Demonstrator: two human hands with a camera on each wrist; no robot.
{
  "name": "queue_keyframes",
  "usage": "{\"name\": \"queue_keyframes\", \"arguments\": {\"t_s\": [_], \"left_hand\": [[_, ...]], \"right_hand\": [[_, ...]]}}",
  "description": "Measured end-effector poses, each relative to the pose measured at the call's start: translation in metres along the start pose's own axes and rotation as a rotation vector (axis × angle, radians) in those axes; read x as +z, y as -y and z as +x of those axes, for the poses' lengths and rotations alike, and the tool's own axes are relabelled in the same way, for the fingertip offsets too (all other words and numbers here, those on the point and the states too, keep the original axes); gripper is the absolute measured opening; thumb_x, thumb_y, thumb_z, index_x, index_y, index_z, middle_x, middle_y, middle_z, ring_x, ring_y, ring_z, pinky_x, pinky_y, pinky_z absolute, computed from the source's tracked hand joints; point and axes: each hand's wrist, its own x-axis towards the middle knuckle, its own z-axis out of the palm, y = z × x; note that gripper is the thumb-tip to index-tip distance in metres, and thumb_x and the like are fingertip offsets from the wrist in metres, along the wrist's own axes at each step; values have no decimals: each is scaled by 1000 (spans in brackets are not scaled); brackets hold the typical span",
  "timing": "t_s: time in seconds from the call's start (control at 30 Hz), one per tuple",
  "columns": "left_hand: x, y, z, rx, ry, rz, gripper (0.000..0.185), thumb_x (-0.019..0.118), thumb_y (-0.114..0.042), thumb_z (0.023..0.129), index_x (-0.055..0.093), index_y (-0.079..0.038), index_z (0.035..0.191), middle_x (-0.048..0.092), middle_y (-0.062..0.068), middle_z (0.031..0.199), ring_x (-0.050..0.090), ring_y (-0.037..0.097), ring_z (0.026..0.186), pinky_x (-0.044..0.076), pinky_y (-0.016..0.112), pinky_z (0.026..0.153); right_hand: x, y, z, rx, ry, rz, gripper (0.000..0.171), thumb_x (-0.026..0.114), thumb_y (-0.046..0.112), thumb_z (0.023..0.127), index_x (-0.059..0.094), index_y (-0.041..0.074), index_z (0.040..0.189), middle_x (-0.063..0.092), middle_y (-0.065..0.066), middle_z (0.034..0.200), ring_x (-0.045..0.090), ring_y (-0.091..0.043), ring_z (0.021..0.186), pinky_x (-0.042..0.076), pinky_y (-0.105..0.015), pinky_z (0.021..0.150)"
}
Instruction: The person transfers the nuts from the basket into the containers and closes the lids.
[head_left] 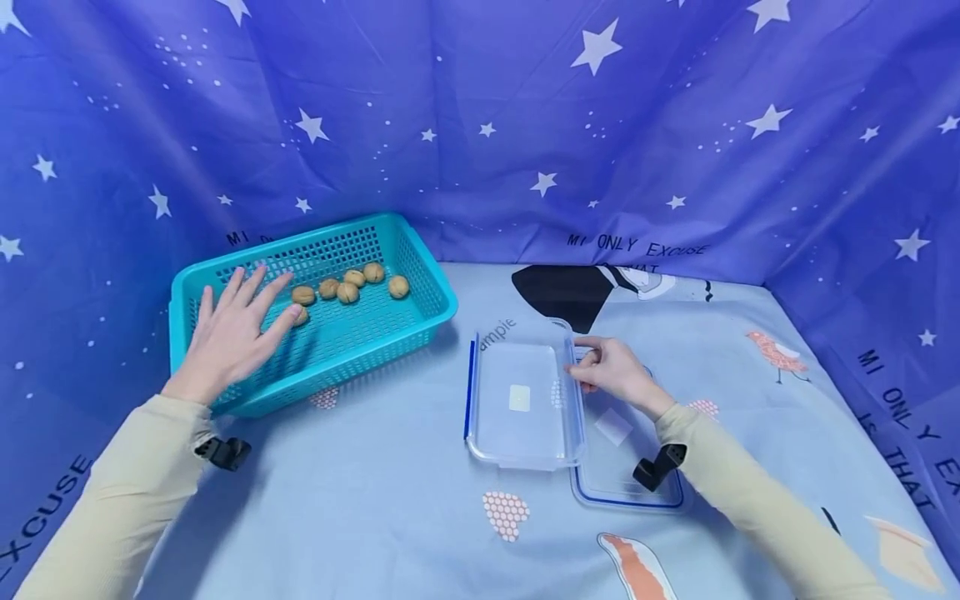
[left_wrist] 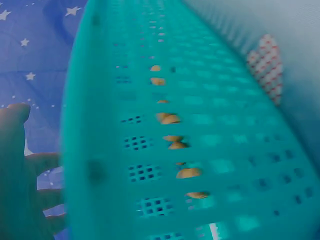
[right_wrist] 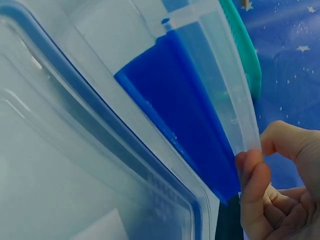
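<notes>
Several walnuts (head_left: pixel 348 292) lie in a teal perforated basket (head_left: pixel 352 358) at the left. Over the basket's left part hovers my left hand (head_left: pixel 234 333), fingers spread, close to one walnut partly hidden by the thumb. The left wrist view shows the basket's side wall (left_wrist: pixel 100 150) with walnuts visible through its holes. My right hand (head_left: pixel 615 371) pinches the right rim of a clear plastic container (head_left: pixel 517 433). In the right wrist view, thumb and finger of that hand (right_wrist: pixel 280 185) grip the clear edge beside a blue strip (right_wrist: pixel 175 105).
A clear lid (head_left: pixel 630 492) with a blue seal lies on the cloth (head_left: pixel 360 500), partly under the container and beneath the right wrist. A blue starry curtain (head_left: pixel 480 167) encloses the back and sides. The basket stands against the curtain at the back left.
</notes>
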Motion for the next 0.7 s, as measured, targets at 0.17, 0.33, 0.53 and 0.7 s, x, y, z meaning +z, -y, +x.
{"name": "queue_keyframes", "arguments": {"t_s": [0.17, 0.33, 0.53, 0.7], "left_hand": [[-9, -1, 11, 9, -14, -32, 63, 32, -49, 103, 24, -14, 155, 14, 25, 156, -2, 42, 143, -13, 66, 105], [-13, -2, 26, -1, -14, -103, 65, 29, -50, 103, 25, -10, 154, 14, 25, 156, -2, 41, 144, -12, 67, 106], [-17, -5, 43, -13, 16, -188, 66, 26, -50, 103, 21, -8, 154, 9, 24, 157, -6, 38, 144, -12, 65, 106], [-15, -11, 54, -17, 22, -229, 67, 25, -51, 103, 20, -8, 155, 9, 23, 157, -5, 37, 144, -12, 65, 107]], "right_hand": [[-4, -4, 6, -56, -70, -16, 56, 68, 4, 85, 47, -9, 135, 69, -9, 78, 63, -18, 63, 53, -28, 61], [6, -7, 2, -156, -190, -20, 49, 69, 3, 86, 52, -5, 131, 68, -9, 78, 62, -16, 60, 51, -24, 55], [24, -6, -11, -194, -201, 38, 55, 70, -5, 82, 50, -5, 134, 59, -17, 91, 59, -18, 70, 48, -20, 57], [34, 4, -12, -195, -209, 39, 59, 70, -7, 82, 48, -6, 136, 59, -20, 95, 59, -19, 70, 45, -17, 58]]}}
